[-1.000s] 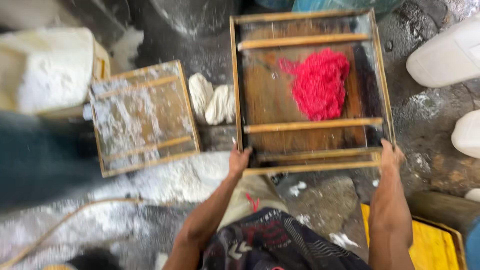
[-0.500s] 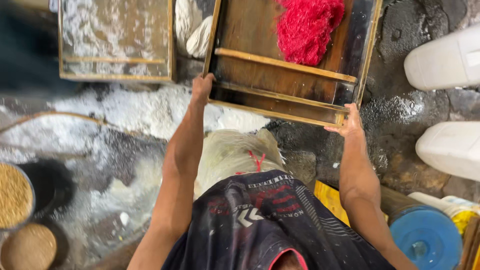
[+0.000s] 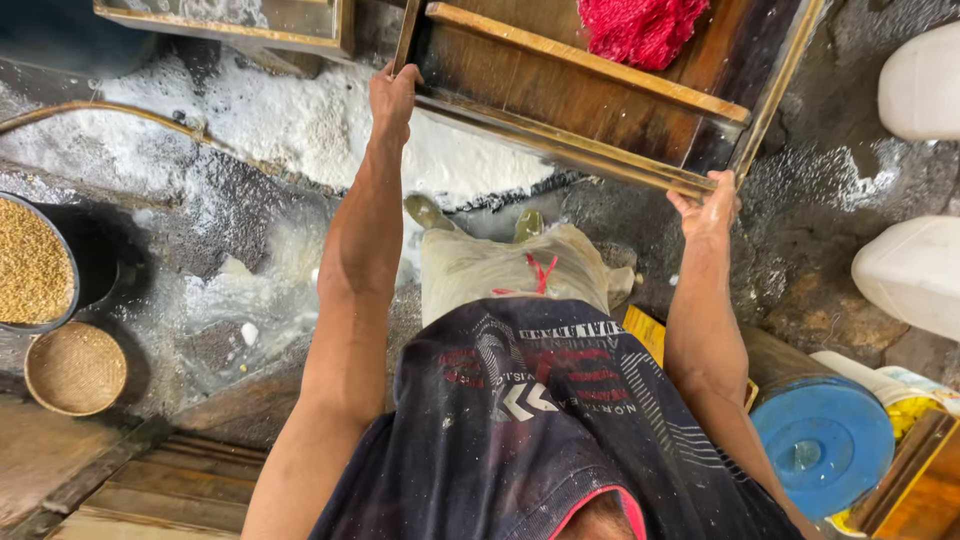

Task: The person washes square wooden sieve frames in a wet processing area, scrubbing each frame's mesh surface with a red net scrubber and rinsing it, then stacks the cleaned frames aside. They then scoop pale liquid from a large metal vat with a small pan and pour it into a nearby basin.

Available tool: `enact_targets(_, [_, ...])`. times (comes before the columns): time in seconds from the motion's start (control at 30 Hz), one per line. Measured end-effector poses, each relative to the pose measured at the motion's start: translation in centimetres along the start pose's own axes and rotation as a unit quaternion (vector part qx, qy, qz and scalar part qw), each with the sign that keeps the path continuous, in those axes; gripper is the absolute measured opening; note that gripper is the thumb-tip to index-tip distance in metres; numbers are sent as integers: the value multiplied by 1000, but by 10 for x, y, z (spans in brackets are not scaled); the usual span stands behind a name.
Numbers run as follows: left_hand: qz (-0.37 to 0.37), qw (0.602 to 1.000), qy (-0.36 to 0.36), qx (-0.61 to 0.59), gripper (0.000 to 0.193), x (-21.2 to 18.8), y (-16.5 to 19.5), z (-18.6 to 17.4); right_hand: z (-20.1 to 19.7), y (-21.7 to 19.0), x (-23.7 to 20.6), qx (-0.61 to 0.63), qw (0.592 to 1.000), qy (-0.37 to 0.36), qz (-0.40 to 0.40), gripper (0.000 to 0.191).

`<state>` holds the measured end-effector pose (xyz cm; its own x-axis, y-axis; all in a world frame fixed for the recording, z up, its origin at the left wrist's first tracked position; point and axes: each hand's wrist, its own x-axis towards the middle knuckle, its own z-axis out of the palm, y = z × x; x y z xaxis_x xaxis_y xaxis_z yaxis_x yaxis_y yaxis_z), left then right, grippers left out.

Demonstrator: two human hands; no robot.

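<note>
- The wooden tray (image 3: pixel 600 90), wide and shallow with a raised rim and 2 cross slats, sat tilted just above the floor (image 3: pixel 800 250) in front of the person. It looked stiff and fairly heavy, best held at the near rail's 2 corners, which was where it was held.
- The floor was dark, wet stone with a spread of white powder (image 3: pixel 300 120); it was probably slippery.
- 2 white jugs (image 3: pixel 915 270) stood at the right, well apart from the tray; a blue lid (image 3: pixel 822 440) lay nearer the person.
- A dark bowl of tan grain (image 3: pixel 35 262) and a woven basket (image 3: pixel 75 368) sat at the left.
- The red fibre bundle (image 3: pixel 640 28) in the tray looked soft and light.
- The left hand (image 3: pixel 392 100) was curled over the near-left corner; the right hand (image 3: pixel 708 205) was wrapped over the near-right corner.
</note>
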<state>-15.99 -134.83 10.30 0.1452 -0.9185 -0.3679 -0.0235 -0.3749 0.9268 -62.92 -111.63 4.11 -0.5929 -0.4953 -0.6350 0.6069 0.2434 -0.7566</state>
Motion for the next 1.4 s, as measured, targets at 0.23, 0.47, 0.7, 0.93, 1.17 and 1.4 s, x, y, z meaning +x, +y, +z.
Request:
enact_targets(0.23, [37,999,-10,-19,23,21,-31,-9,3,6,-4,50,998,33,-21,42])
enact_targets(0.47, [15,996,-42,83,51,31,-28,-18,20,-8,-18,-10,989,141,40,72])
enact_targets(0.7, [61,971,-92,212,65,45,-26,-25,105,-64,-16,-458,763,57,-452,105])
enact_targets(0.93, [34,942,-197,271,57,63,-25,-39,344,-56,48,-639,648,35,-412,102])
enact_targets(1.17, [21,874,-365,319,82,98,-4,-66,442,-67,54,-515,730,19,-450,43])
enact_targets(1.4, [-45,889,-406,208,107,189,-21,-116,528,-17,-8,-85,978,-158,-103,39])
